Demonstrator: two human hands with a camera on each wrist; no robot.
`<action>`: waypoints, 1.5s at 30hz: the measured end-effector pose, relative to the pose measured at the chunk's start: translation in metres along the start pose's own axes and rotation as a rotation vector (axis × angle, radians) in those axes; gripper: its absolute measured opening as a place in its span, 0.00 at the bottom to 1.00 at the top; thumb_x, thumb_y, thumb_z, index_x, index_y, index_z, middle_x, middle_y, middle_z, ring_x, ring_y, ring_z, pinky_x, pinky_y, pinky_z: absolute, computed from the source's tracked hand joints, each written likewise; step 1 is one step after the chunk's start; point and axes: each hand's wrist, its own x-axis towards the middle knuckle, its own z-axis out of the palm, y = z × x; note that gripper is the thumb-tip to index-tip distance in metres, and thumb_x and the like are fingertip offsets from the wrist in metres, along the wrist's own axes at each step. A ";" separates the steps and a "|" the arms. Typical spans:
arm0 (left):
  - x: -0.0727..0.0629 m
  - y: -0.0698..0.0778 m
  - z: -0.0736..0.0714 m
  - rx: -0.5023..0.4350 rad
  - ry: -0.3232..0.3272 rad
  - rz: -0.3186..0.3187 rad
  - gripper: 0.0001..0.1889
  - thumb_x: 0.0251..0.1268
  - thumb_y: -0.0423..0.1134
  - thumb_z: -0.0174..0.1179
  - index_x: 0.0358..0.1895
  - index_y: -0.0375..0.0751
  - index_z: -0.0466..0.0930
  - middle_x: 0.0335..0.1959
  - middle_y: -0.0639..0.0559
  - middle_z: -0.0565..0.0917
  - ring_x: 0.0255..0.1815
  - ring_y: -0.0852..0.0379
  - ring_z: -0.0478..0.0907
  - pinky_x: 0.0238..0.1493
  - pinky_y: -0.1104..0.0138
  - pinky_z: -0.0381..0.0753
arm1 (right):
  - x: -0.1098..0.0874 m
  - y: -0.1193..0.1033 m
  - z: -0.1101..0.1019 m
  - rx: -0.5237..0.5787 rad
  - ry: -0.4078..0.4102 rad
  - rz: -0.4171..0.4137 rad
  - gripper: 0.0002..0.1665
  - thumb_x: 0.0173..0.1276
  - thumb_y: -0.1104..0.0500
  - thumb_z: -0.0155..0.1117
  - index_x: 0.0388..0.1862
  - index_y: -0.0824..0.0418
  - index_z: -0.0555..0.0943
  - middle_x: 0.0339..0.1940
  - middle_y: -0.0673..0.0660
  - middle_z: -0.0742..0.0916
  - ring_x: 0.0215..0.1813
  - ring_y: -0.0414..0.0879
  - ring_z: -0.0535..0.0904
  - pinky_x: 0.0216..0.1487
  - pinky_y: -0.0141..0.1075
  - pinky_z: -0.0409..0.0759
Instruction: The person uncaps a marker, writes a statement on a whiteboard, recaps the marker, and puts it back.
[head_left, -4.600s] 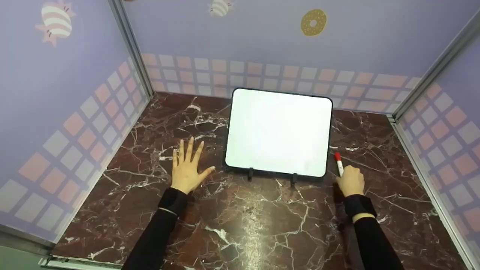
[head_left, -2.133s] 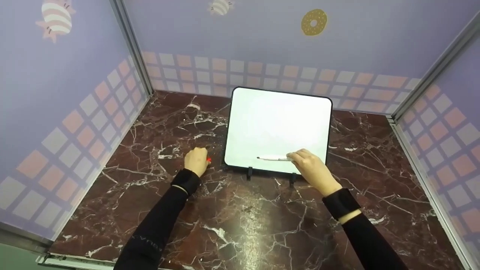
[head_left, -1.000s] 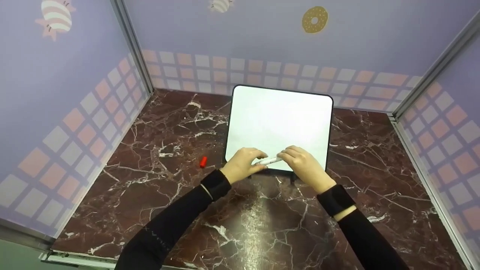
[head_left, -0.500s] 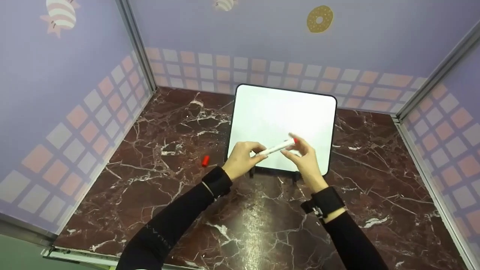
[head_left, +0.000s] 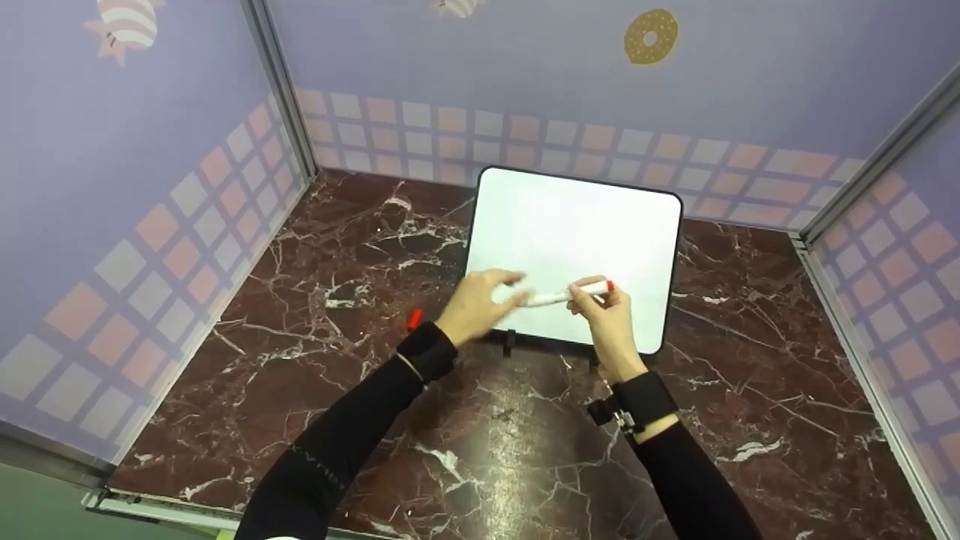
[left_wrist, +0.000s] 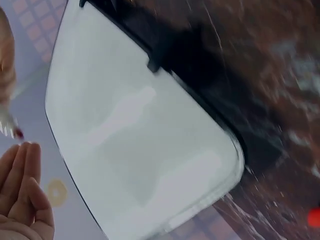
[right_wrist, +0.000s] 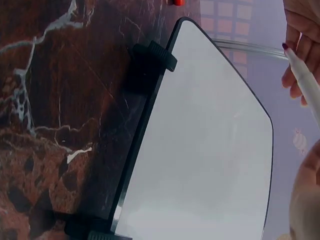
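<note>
1. White plastic shows between your hands: the marker (head_left: 551,298) is now in your right hand (head_left: 611,319), pinched between thumb and fingers near its red end.
2. Your left hand (head_left: 476,304) no longer pinches the barrel; its thumb and fingers stand apart, holding nothing, just beside the bare tip (right_wrist: 285,46). Whether a finger brushes the tip, I cannot tell.
3. So the grip has passed from left to right, and the marker points its tip to your left, held up in front of the whiteboard (head_left: 577,232) and apart from it.
4. Your red cap (head_left: 415,319) is off, lying on the table (head_left: 337,255) to the left of the whiteboard as it was a moment ago.
5. No marks can be made out on the whiteboard, which rests in its black feet (head_left: 510,343).
6. I judge the changeover all but done: your right hand alone carries the uncapped marker, leaving your left free to move clear of the tip.
</note>
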 end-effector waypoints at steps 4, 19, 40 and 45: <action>0.013 -0.031 -0.019 0.134 0.090 -0.125 0.25 0.75 0.40 0.53 0.70 0.32 0.67 0.68 0.36 0.73 0.70 0.41 0.70 0.75 0.53 0.66 | 0.014 -0.003 0.005 0.009 0.042 -0.099 0.08 0.72 0.68 0.58 0.31 0.62 0.75 0.30 0.53 0.86 0.25 0.40 0.79 0.30 0.27 0.80; 0.016 -0.079 -0.008 0.105 0.103 -0.321 0.19 0.68 0.27 0.57 0.61 0.28 0.77 0.47 0.34 0.86 0.53 0.39 0.83 0.58 0.51 0.81 | 0.065 0.012 0.057 -0.264 0.076 -0.252 0.10 0.65 0.69 0.67 0.31 0.79 0.80 0.24 0.64 0.86 0.21 0.41 0.81 0.28 0.28 0.81; 0.022 -0.087 -0.011 -0.090 0.095 -0.389 0.15 0.68 0.27 0.59 0.55 0.24 0.79 0.44 0.31 0.86 0.37 0.38 0.87 0.36 0.62 0.88 | 0.075 0.014 0.074 -0.354 0.018 -0.230 0.09 0.63 0.71 0.68 0.35 0.80 0.79 0.37 0.71 0.86 0.33 0.50 0.87 0.39 0.29 0.87; 0.023 -0.089 -0.013 -0.092 0.094 -0.393 0.15 0.68 0.27 0.58 0.55 0.24 0.79 0.45 0.31 0.86 0.38 0.38 0.87 0.38 0.62 0.88 | 0.064 0.015 0.072 -0.444 -0.045 -0.227 0.08 0.62 0.72 0.67 0.30 0.79 0.79 0.31 0.71 0.87 0.27 0.46 0.85 0.32 0.26 0.83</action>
